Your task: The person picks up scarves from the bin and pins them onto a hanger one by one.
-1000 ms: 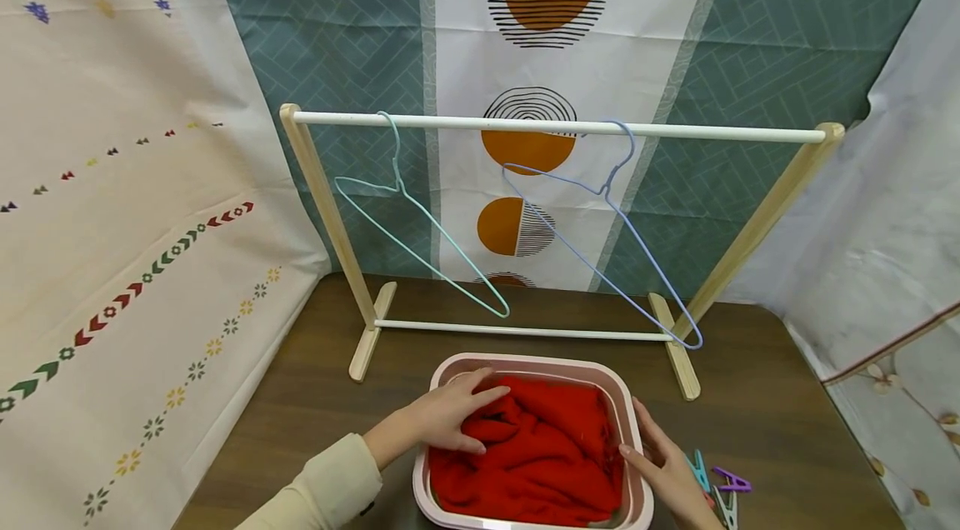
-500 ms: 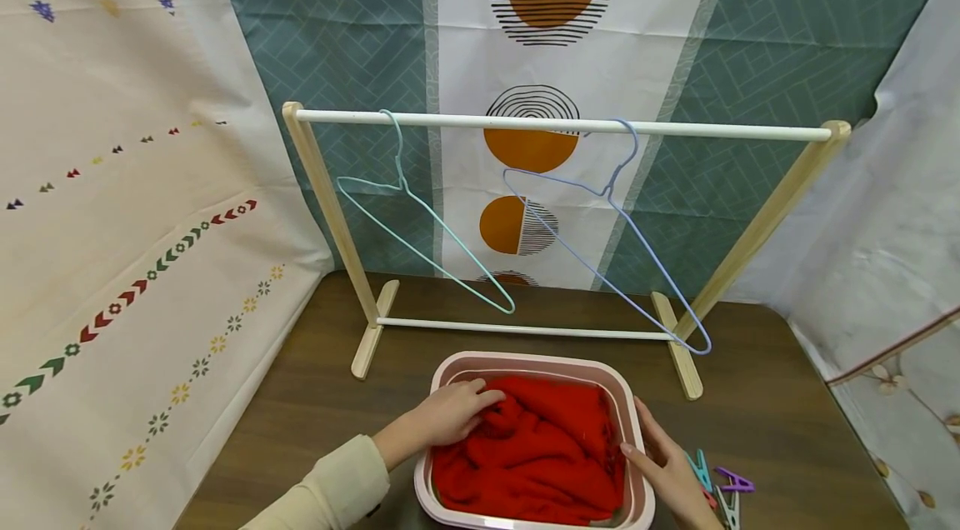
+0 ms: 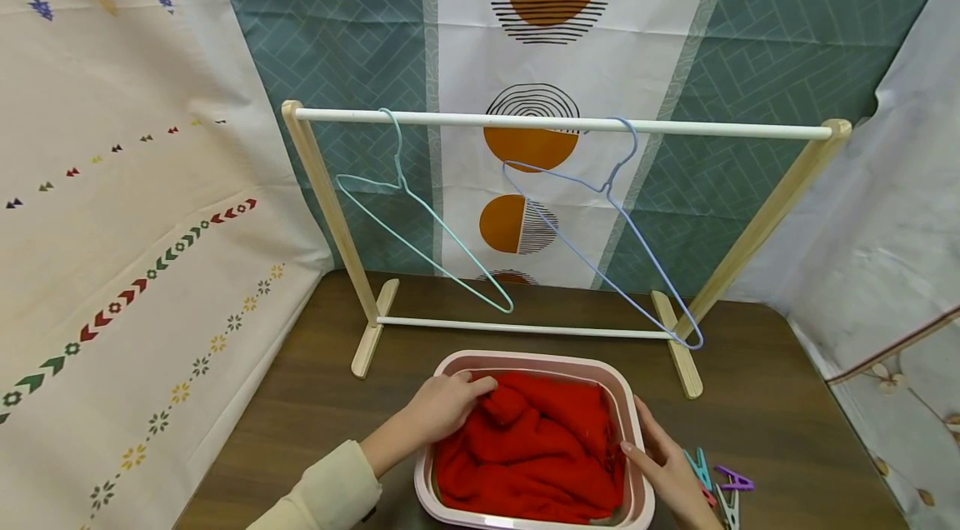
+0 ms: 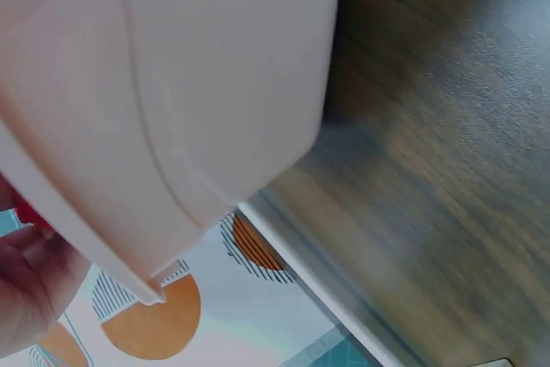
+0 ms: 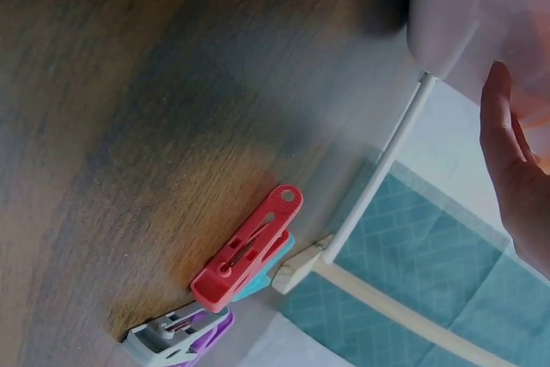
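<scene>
A pink plastic basin [image 3: 634, 417] stands on the table at the bottom middle of the head view, filled with bunched red cloth [image 3: 543, 463]. Over the basin's left side, my left hand [image 3: 444, 407] pinches a fold of the cloth with bent fingers. In the left wrist view a bit of red cloth [image 4: 29, 214] shows at the fingers of my left hand [image 4: 34, 285], just past the basin's rim. My right hand [image 3: 667, 467] holds the basin's right rim, thumb on top and fingers along the outer wall.
Behind the basin stands a wooden rack with a white top bar [image 3: 480, 122]. From it hang a mint hanger [image 3: 427, 262] and a lilac hanger [image 3: 637, 238]. Right of the basin lie several clothespins, among them a red one [image 5: 249, 247] and a purple one [image 3: 735, 480].
My left hand has gone from spread fingers above the cloth to bent fingers pinching it, and the fold there has lifted slightly. The right hand keeps its place on the rim.
</scene>
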Demonstrator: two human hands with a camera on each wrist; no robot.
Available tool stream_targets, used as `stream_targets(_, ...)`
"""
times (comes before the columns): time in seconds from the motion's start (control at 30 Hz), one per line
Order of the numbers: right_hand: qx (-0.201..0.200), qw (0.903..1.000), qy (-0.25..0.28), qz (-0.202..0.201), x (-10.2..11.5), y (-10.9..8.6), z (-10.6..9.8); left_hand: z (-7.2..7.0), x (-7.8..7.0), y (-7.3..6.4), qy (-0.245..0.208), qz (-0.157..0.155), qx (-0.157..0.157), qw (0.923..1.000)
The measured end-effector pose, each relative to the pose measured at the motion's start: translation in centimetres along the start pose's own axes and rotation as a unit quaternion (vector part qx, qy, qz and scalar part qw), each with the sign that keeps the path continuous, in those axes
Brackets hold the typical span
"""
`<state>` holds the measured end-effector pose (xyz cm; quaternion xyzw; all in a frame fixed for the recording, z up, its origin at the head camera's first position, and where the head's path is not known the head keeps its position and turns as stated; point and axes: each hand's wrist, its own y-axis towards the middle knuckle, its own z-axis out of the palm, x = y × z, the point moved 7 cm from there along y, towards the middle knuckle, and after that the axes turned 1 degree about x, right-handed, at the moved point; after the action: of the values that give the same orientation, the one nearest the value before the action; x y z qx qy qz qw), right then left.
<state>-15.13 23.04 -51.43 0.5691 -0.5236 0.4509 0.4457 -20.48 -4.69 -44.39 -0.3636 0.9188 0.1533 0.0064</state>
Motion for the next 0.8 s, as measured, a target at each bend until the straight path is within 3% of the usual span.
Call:
stream_targets(0.13,0.009,0.9999,0.002,-0.010,0.0,0.0,0.1,-1.2,0.3,0.0,-0.089,-0.013,-0.033,0.9954)
stream_targets(0.3,0.008,0.9999,0.004,-0.007,0.0,0.0,0.1,-3.1,0.4,0.2,-0.205,-0.011,-0.085,0.9750)
stream_targets(0.37,0.009,0.9999,0.007,-0.009,0.0,0.0,0.1,-3.7,0.3,0.3,-0.222,0.001,-0.098,0.9701)
stream_targets(0.6,0.011,0.9998,0.016,-0.005,0.0,-0.1,0.2,-4.9,-0.5,0.3,-0.233,0.051,-0.119,0.9639)
stream_targets(0.7,0.010,0.9999,0.012,0.001,0.0,0.0,0.2,-5.0,-0.7,0.2,-0.266,0.065,-0.128,0.9533)
stream_targets(0.8,0.006,0.9999,0.010,0.001,0.0,0.0,0.1,-4.8,-0.7,0.2,-0.321,0.061,-0.130,0.9361)
